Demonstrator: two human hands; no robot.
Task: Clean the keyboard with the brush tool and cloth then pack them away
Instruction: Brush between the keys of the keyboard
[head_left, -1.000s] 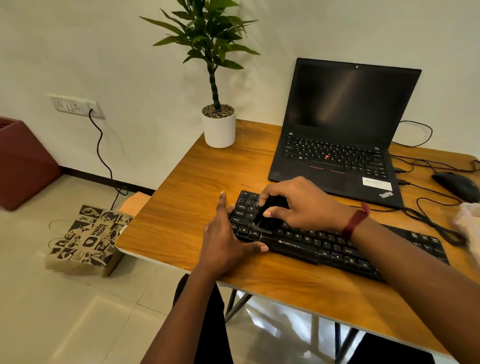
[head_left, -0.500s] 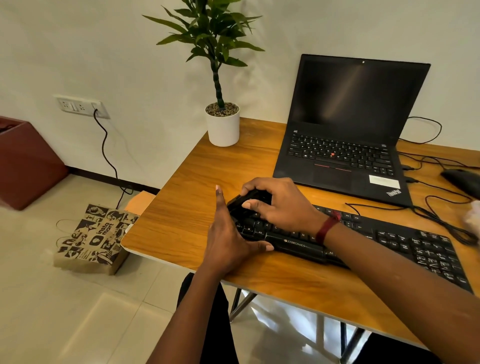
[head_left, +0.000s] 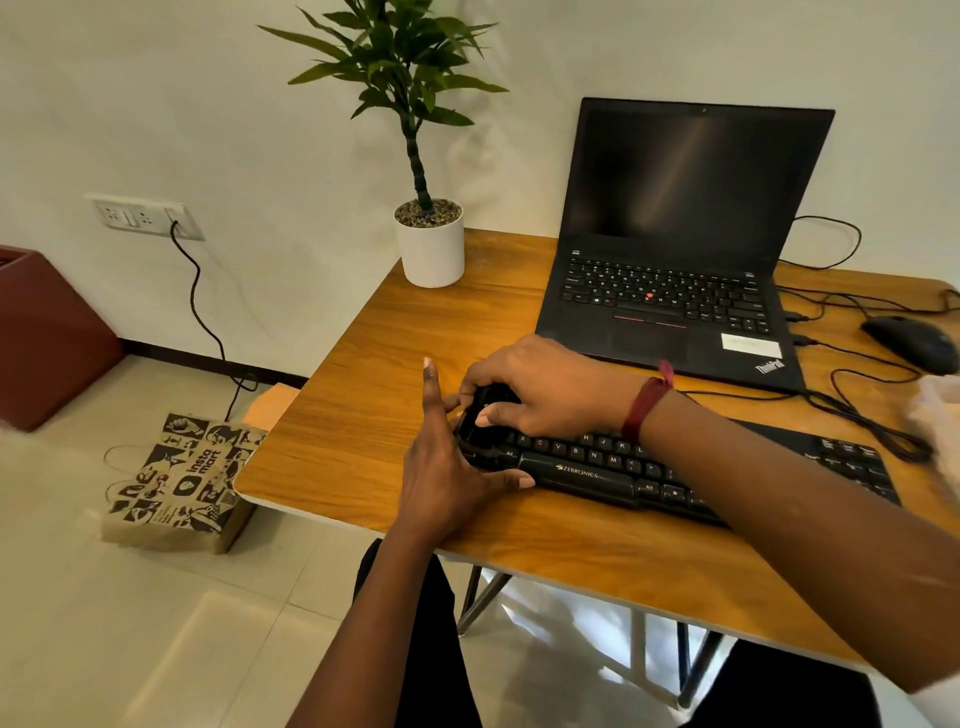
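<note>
Here the wooden desk (head_left: 363, 395) carries an open laptop (head_left: 675, 249), a white potted plant (head_left: 430, 244) and a black mouse (head_left: 911, 343). In front of the laptop lies the black keyboard (head_left: 613, 467). The left hand (head_left: 447, 467) rests flat at the keyboard's left end, fingers spread, gripping nothing. The right hand (head_left: 545, 389) curls closed around the black brush tool (head_left: 480, 421), pressing it onto the leftmost keys. A blurred pale cloth (head_left: 940, 415) sits at the right edge.
</note>
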